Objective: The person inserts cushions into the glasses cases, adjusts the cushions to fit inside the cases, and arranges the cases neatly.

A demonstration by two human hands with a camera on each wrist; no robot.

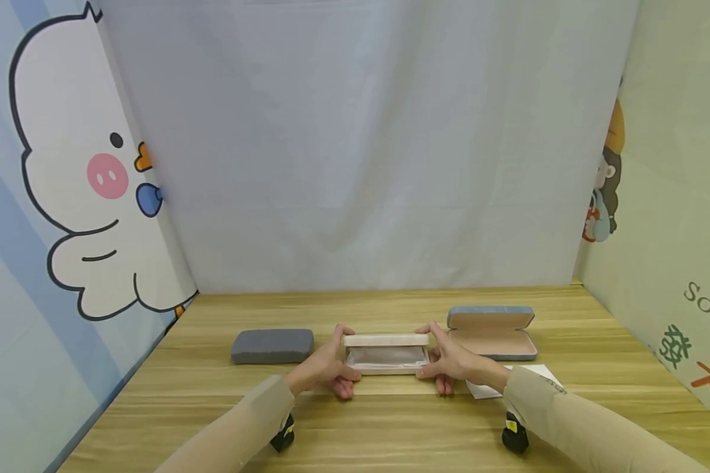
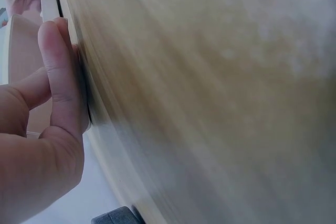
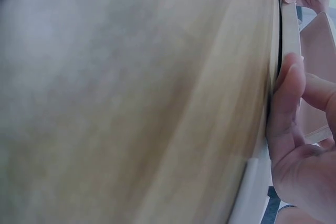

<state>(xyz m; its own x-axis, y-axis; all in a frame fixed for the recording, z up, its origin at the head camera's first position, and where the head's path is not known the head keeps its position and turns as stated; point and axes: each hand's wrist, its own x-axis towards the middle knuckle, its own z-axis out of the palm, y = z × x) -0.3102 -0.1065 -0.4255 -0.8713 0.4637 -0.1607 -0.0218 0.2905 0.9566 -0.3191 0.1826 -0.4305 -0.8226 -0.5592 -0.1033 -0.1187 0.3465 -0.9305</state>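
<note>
A cream eyeglass case (image 1: 386, 340) sits on the table in the middle of the head view, its lid raised and its pale inside facing me. Something whitish and slightly shiny lies inside; I cannot tell what it is. My left hand (image 1: 332, 363) grips the case's left end, thumb at the lower front edge and fingers at the lid. At the opposite end, my right hand (image 1: 454, 362) holds it the same way. The left wrist view shows the left thumb along the case's edge (image 2: 50, 8). In the right wrist view, the right thumb presses the same front edge (image 3: 290, 30).
Left of the hands lies a closed grey eyeglass case (image 1: 272, 346). An open blue-grey case (image 1: 492, 343) with a beige lining stands behind the right forearm. Partly under that forearm is a white sheet (image 1: 485, 390). The wooden table (image 1: 384, 433) meets a white curtain at the back.
</note>
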